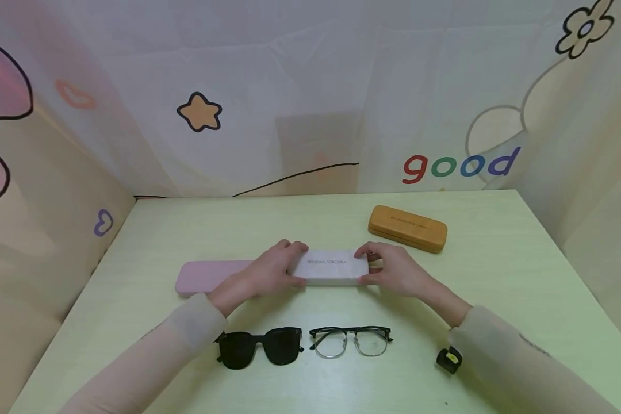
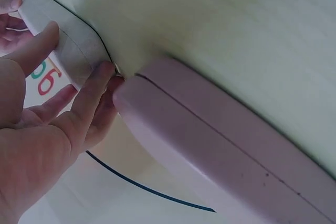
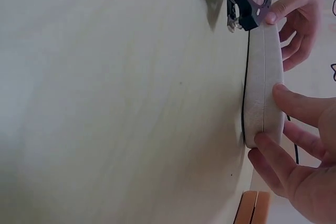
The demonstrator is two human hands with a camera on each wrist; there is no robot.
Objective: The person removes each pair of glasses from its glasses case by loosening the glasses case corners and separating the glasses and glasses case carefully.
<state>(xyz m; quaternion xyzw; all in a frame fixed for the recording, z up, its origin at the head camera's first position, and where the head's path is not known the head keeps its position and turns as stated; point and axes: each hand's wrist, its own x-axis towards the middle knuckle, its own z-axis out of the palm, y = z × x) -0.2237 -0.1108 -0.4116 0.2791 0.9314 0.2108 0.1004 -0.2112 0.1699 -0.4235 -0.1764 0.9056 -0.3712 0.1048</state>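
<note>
A white glasses case (image 1: 331, 265) with lettering on its lid lies on the table in front of me, its lid seam closed in the right wrist view. My left hand (image 1: 269, 271) grips its left end, thumb on the near side and fingers at the far side. The opposite end is held between the thumb and fingers of my right hand (image 1: 397, 270). Just left of the white case, partly behind my left hand, lies a closed pink glasses case (image 1: 207, 276). Nearer to me are black sunglasses (image 1: 238, 349) and clear eyeglasses (image 1: 330, 344) side by side.
A closed tan glasses case (image 1: 407, 229) lies at the back right, slightly turned. By my right sleeve sits a small black object (image 1: 449, 360) with a yellow mark. A patterned curtain (image 1: 315, 86) hangs behind the table's far edge and along both sides.
</note>
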